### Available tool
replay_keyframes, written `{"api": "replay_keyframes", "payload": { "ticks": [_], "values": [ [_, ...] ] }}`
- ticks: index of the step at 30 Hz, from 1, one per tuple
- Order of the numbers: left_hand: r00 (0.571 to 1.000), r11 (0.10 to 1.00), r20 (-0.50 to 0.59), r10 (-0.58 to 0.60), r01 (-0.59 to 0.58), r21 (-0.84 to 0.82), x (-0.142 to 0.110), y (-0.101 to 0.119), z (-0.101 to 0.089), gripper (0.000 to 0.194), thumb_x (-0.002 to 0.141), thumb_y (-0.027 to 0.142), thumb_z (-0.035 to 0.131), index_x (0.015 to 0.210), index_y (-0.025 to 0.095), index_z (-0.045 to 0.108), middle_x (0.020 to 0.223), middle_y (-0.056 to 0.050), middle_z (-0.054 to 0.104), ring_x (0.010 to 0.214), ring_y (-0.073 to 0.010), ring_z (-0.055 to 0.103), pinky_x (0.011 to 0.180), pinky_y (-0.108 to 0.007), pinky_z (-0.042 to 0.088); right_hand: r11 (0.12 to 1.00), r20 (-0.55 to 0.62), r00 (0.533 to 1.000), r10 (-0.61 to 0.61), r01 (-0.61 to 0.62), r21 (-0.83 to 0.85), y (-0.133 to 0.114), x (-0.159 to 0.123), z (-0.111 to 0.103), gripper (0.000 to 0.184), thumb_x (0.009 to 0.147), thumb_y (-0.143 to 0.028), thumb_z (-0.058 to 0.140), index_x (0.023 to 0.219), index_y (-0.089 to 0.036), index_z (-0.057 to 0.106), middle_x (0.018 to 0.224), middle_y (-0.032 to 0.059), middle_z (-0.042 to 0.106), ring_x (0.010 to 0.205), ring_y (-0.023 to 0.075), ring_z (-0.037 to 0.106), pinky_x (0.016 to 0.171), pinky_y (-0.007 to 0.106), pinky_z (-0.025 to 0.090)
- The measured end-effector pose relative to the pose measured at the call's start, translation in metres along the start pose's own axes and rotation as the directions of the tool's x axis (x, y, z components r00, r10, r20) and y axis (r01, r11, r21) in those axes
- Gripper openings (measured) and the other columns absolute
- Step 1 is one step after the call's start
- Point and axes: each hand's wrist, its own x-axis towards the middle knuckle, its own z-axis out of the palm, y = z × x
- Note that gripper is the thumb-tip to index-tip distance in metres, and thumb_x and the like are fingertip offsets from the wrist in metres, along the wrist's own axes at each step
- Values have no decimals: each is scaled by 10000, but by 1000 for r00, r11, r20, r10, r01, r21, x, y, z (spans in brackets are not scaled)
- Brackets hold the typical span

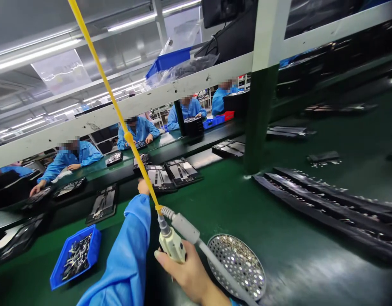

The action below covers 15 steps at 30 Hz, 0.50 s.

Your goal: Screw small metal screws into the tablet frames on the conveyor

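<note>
My right hand (191, 267) is wrapped round a cream electric screwdriver (172, 244), which hangs from a yellow cord (110, 91) and has a grey cable. My left hand (143, 187) stretches far forward, at the near side of an opened tablet (159, 177) with bare inner parts. Its fingers are mostly hidden, so I cannot tell whether they grip the tablet. Beside that lies another opened tablet (180, 171). Close to my right wrist is a round metal dish (262, 272) with dimples or holes and small screws in it.
A blue bin (95, 246) of small metal parts stands on the green bench at left. More opened tablets (103, 203) lie along the line. A green and white post (261, 114) rises near long black strips (311, 204). Several people in blue coats (138, 129) work opposite.
</note>
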Motion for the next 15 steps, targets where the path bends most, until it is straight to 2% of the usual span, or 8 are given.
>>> {"api": "replay_keyframes", "payload": {
  "ticks": [4,7,9,11,13,15],
  "values": [
    [999,999,-36,-40,39,-28,1,-10,-52,382,1007,366,680,1309,136,635,1311,-139,649,1231,-292,630,1089,-537,517,1000,52,998,27,-28,15,-5,5,-1,434,728,-579,854,760,-188,670,559,-26,491,494,147,494,457,256,438],
    [999,995,-36,-13,10,-97,-16,-35,-92,369,1018,271,630,1354,117,630,1411,-167,621,1354,-289,567,1197,-502,430,998,-13,999,-38,38,53,-20,3,-8,444,714,-581,846,807,-173,698,566,-19,527,467,129,481,431,244,416],
    [1000,987,-9,-2,0,-162,-44,-61,-108,404,1018,205,554,1403,92,608,1489,-169,569,1430,-255,501,1247,-394,370,993,-53,994,-91,95,75,-36,0,-20,427,721,-563,832,809,-165,708,549,-20,541,433,109,455,413,235,400],
    [998,973,57,-1,15,-230,-83,-94,-115,477,1007,215,514,1462,82,564,1532,-144,530,1448,-227,482,1247,-320,356,983,-152,977,-148,162,85,-52,-1,-37,386,736,-528,828,768,-168,695,514,-24,542,417,109,464,404,230,405],
    [985,943,172,-14,70,-324,-130,-127,-114,548,989,293,518,1499,94,532,1526,-117,541,1398,-232,541,1205,-320,419,970,-307,932,-192,228,87,-63,-1,-55,391,716,-520,840,685,-178,652,457,-32,512,398,118,478,402,236,430],
    [956,885,293,-26,158,-439,-176,-156,-112,642,930,387,576,1508,113,528,1485,-107,585,1349,-259,586,1167,-352,467,963,-390,896,-212,259,71,-66,1,-69,411,697,-524,844,629,-186,620,418,-38,488,371,118,470,407,249,462]
  ]
}}
